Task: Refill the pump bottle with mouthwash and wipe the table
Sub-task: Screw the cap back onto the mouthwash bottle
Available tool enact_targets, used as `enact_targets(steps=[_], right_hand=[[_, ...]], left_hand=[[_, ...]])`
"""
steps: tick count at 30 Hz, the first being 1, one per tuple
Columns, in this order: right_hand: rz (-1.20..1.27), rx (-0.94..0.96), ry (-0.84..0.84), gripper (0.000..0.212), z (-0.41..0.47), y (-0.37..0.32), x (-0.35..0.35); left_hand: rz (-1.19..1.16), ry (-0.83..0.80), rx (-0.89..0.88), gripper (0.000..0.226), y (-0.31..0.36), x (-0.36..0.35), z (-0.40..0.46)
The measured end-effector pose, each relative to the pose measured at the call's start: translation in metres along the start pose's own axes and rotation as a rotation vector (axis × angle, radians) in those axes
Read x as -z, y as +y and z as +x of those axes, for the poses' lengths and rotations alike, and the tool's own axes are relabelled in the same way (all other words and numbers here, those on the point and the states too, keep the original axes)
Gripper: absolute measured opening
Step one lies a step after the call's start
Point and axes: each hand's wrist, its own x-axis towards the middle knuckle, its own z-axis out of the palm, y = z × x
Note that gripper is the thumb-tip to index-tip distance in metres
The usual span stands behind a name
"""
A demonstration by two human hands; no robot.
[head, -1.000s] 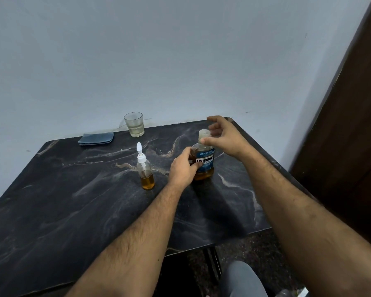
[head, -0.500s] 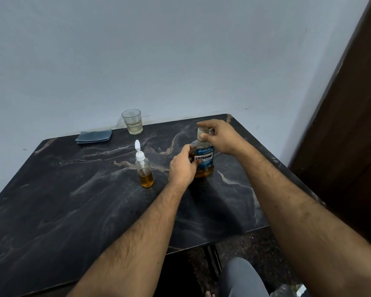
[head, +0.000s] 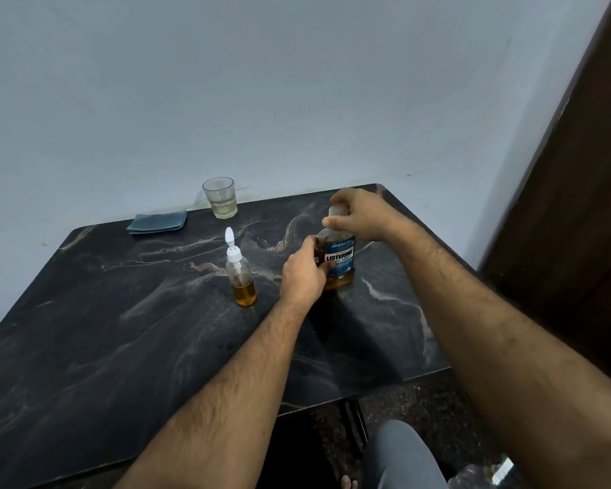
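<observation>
A mouthwash bottle [head: 341, 262] with a blue label and amber liquid stands upright on the black marble table [head: 120, 330], right of centre. My left hand [head: 304, 275] grips its body from the left. My right hand [head: 360, 215] is closed over its pale cap [head: 336, 210] from above. A small clear pump bottle [head: 241, 277] with a white nozzle stands just left of my left hand, about a third full of amber liquid. A folded blue-grey cloth [head: 157, 222] lies at the table's back edge.
A glass tumbler [head: 221, 197] with a little pale liquid stands at the back near the wall, right of the cloth. A dark wooden door [head: 579, 206] rises at the right. My grey-clad knee [head: 403, 457] shows below the table's front edge.
My right hand came down from hovering open above the cap and closed around it. My left hand kept its hold on the bottle's body.
</observation>
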Motion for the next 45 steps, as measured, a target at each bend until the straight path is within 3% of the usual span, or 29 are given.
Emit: enact_targets(steps=[3, 9, 14, 17, 23, 26, 29, 34, 40, 45], right_hand=[[0.183, 0.022, -0.087, 0.039, 0.001, 0.007, 0.009], [0.132, 0.069, 0.055, 0.028, 0.004, 0.009, -0.005], [0.054, 0.074, 0.226, 0.03, -0.006, 0.009, -0.018], [0.06, 0.055, 0.177, 0.037, -0.008, 0.009, -0.014], [0.627, -0.069, -0.03, 0.08, -0.024, 0.04, -0.029], [0.765, -0.154, -0.054, 0.064, -0.038, 0.065, -0.051], [0.697, -0.18, -0.031, 0.047, -0.042, 0.077, -0.075], [0.53, -0.199, 0.215, 0.021, -0.037, 0.087, -0.092], [0.523, -0.264, 0.392, 0.018, -0.048, 0.102, -0.078], [0.375, -0.313, 0.502, 0.022, -0.052, 0.123, -0.062]], left_hand=[[0.001, -0.019, -0.016, 0.038, -0.001, 0.002, 0.002], [-0.004, 0.008, -0.006, 0.039, -0.002, 0.0, 0.005], [0.009, 0.015, 0.004, 0.038, -0.002, -0.002, 0.004], [-0.019, -0.025, -0.003, 0.04, -0.004, 0.001, 0.005], [-0.053, 0.03, -0.001, 0.046, -0.014, 0.0, -0.001], [-0.102, 0.057, 0.041, 0.04, -0.025, -0.005, -0.008], [-0.118, 0.086, 0.053, 0.034, -0.032, -0.011, -0.014], [-0.146, 0.08, 0.035, 0.035, -0.027, -0.022, -0.011], [-0.151, -0.046, -0.042, 0.04, -0.003, -0.047, 0.013], [-0.159, -0.178, -0.096, 0.048, 0.019, -0.075, 0.035]])
